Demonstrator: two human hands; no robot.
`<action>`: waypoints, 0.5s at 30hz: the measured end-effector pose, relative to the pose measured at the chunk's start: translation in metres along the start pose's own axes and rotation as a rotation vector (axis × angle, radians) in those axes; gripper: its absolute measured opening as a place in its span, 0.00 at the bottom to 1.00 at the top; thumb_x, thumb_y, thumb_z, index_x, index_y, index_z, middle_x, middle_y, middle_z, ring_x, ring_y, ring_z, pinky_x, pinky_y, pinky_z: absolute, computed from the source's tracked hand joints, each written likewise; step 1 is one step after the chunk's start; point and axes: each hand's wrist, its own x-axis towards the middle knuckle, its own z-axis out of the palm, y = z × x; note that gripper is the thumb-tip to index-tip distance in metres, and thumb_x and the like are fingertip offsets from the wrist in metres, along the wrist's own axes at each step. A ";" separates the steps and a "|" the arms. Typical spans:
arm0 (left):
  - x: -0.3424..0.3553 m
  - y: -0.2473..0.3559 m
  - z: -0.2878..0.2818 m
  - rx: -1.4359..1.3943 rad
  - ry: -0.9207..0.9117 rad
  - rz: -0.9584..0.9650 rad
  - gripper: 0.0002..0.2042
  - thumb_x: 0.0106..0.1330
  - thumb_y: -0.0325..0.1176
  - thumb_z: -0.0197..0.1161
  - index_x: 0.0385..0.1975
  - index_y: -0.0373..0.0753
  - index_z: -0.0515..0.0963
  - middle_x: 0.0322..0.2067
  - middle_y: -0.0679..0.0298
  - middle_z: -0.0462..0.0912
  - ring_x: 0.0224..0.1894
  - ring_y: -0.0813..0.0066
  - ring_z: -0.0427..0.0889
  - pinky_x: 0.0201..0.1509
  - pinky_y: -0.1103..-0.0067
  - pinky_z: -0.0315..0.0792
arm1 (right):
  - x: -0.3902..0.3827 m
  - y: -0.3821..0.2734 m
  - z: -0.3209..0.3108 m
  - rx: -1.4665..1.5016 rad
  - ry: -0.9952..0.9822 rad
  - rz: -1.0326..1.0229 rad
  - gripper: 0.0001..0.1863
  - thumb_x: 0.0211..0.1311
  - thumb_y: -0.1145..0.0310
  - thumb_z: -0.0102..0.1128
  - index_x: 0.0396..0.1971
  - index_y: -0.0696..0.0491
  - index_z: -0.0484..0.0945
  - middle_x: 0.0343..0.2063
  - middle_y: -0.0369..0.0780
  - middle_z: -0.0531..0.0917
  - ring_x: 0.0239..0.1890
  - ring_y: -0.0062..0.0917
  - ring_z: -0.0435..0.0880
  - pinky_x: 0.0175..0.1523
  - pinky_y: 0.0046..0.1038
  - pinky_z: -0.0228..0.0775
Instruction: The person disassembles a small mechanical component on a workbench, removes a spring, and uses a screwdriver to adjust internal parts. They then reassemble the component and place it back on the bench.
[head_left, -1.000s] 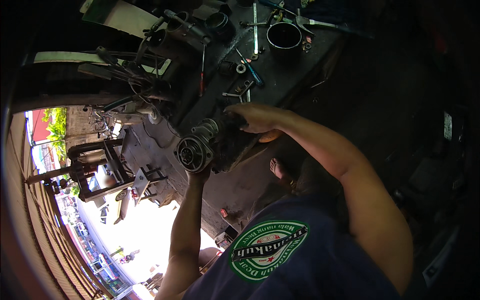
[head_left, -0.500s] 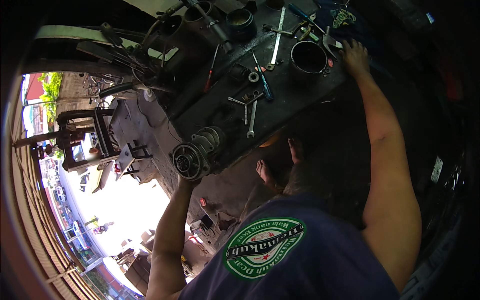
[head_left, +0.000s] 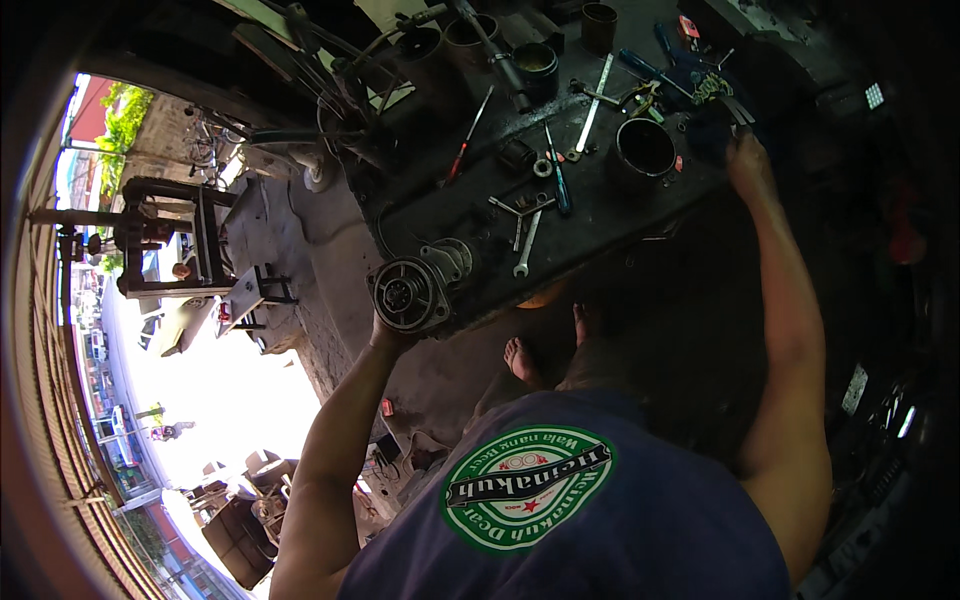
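Observation:
At the near left corner of the dark workbench [head_left: 470, 205] sits a starter motor [head_left: 408, 293], its round toothed end facing up toward me. My left hand [head_left: 392, 338] grips it from the near side; the motor hides most of the fingers. At the far right, my right hand [head_left: 750, 165] is closed around pliers [head_left: 738, 112], whose two metal prongs stick out past the fist. Beneath them lies a dark cloth [head_left: 705, 125] with a printed patch. Left of that hand stands a dark round can [head_left: 645, 150].
Mid-bench lie a combination wrench [head_left: 528, 245], a three-armed socket wrench [head_left: 520, 212], a blue screwdriver [head_left: 560, 190] and a red-handled screwdriver [head_left: 460, 160]. Cans, including an open one [head_left: 535, 62], stand at the back. A press frame [head_left: 180, 240] is on the floor to the left.
My right hand, earlier spread beside the pliers, has closed on them and moved them over the cloth. My left hand stays on the starter motor. The view has shifted.

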 end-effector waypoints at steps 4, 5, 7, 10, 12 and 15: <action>0.011 0.010 0.008 0.011 -0.097 -0.023 0.28 0.84 0.51 0.56 0.78 0.46 0.71 0.75 0.63 0.78 0.77 0.63 0.76 0.84 0.59 0.69 | -0.062 -0.087 -0.075 0.265 0.129 -0.138 0.23 0.82 0.61 0.66 0.67 0.58 0.79 0.53 0.57 0.90 0.57 0.59 0.89 0.57 0.53 0.82; 0.014 0.014 0.010 0.053 -0.068 -0.060 0.28 0.84 0.52 0.55 0.79 0.47 0.71 0.75 0.64 0.78 0.77 0.64 0.75 0.85 0.59 0.67 | -0.083 -0.117 -0.086 0.428 0.144 -0.315 0.20 0.81 0.65 0.67 0.66 0.56 0.80 0.51 0.56 0.91 0.56 0.57 0.90 0.57 0.53 0.83; 0.019 0.023 0.013 0.045 -0.088 -0.014 0.30 0.79 0.53 0.62 0.77 0.51 0.74 0.76 0.66 0.78 0.78 0.63 0.73 0.87 0.60 0.63 | -0.120 -0.184 -0.097 0.604 -0.014 -0.489 0.18 0.78 0.67 0.68 0.62 0.55 0.82 0.46 0.54 0.91 0.49 0.55 0.92 0.53 0.51 0.84; 0.023 0.035 0.014 1.017 -0.083 0.315 0.31 0.76 0.58 0.64 0.77 0.55 0.76 0.77 0.67 0.77 0.80 0.62 0.71 0.88 0.58 0.59 | -0.171 -0.273 -0.101 0.437 -0.363 -0.499 0.16 0.79 0.61 0.66 0.58 0.54 0.83 0.39 0.52 0.92 0.44 0.55 0.92 0.49 0.53 0.84; 0.025 0.040 0.014 0.899 -0.086 0.293 0.33 0.76 0.60 0.64 0.78 0.57 0.75 0.78 0.68 0.75 0.81 0.62 0.69 0.89 0.57 0.56 | -0.185 -0.316 -0.098 0.331 -0.455 -0.536 0.16 0.80 0.60 0.64 0.57 0.54 0.83 0.38 0.53 0.92 0.43 0.55 0.92 0.49 0.54 0.84; 0.027 0.043 0.015 1.152 -0.076 0.334 0.34 0.77 0.63 0.63 0.80 0.58 0.73 0.80 0.71 0.73 0.83 0.63 0.67 0.91 0.56 0.52 | -0.192 -0.354 -0.088 0.269 -0.552 -0.546 0.15 0.80 0.63 0.62 0.56 0.56 0.82 0.39 0.53 0.92 0.43 0.55 0.93 0.48 0.55 0.85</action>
